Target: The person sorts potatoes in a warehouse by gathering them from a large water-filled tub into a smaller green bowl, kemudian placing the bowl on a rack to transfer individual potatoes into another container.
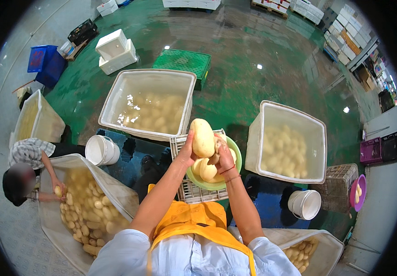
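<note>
My left hand (188, 152) grips a large, pale yellow peeled potato (203, 138) from its left side, holding it upright above a light green bowl (239, 162). Just to the right, my right hand (226, 158) has its fingers curled close beside that potato. A small pale piece shows at those fingers, but its kind is hard to make out. More peeled potatoes (207, 170) lie in the bowl beneath both hands. Under the bowl stands a whitish slatted crate (193, 192).
Ahead are two water-filled tubs of potatoes, a left tub (108, 103) and a right tub (322, 142). At left, a person (28, 154) reaches into another potato-filled tub (53, 221). White buckets (101, 150) flank me. A green plastic pallet (182, 60) lies beyond on wet floor.
</note>
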{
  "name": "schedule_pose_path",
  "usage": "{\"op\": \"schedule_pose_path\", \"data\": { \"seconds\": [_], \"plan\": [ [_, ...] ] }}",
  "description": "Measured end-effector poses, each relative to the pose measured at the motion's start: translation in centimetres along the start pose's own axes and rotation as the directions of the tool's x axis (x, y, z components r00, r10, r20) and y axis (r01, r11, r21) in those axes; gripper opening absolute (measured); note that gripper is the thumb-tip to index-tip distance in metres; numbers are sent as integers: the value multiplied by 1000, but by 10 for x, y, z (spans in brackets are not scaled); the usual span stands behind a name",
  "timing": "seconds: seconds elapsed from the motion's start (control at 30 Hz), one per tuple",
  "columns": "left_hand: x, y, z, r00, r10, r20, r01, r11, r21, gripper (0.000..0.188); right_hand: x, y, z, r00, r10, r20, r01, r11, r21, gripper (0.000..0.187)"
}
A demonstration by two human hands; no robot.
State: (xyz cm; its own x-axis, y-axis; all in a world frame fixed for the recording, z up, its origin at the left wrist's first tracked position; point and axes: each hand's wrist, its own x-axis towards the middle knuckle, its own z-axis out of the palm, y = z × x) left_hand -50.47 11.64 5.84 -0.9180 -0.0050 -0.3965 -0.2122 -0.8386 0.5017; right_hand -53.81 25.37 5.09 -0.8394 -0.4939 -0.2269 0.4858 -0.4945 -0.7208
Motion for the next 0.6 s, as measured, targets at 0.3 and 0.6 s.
{"op": "schedule_pose_path", "data": {
  "seconds": [0.3,0.6],
  "plan": [
    [2,-2,-10,986,-95,-136,87,994,-65,57,-11,-6,19,933,-306,190,342,587,-734,35],
    [4,-14,-25,980,197,-41,-190,974,122,60,-14,21,37,829,-504,241,471,398,-788,42]
  ]
}}
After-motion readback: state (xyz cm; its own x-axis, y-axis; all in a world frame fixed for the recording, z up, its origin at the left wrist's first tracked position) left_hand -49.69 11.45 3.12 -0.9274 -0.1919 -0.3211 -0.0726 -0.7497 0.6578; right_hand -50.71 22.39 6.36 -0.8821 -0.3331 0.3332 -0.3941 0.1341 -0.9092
